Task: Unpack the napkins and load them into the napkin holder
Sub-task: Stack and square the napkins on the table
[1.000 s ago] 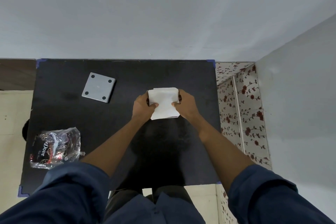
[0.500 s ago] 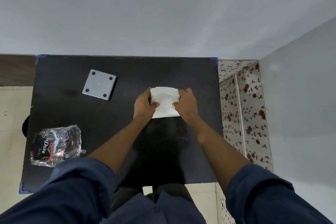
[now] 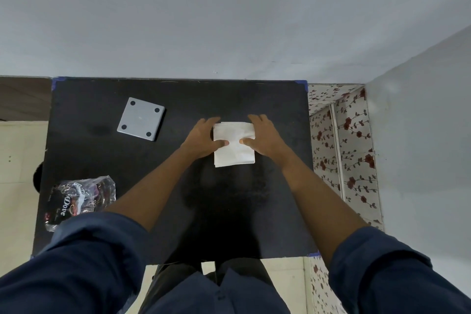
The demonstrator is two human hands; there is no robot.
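Squaring the napkin stack: left hand and right hand flank it, fingers straight, thumbs pressing on top; best keep its edges flush.

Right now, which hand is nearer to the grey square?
Left. The left hand touches the napkins on their left, right of the grey square; the right hand touches their right side, farther away.

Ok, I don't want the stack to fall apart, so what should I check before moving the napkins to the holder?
1. Napkins unwrapped: ok; the napkin stack lies on the table.
2. Wrapper out of the way: ok; the wrapper lies apart, near left.
3. Hands placed: ok; left hand and right hand flank it, thumbs on top.
4. Edges squared: cannot tell; near edge looks slightly uneven.
5. Holder ready: cannot tell; grey square piece lies flat, dots up.
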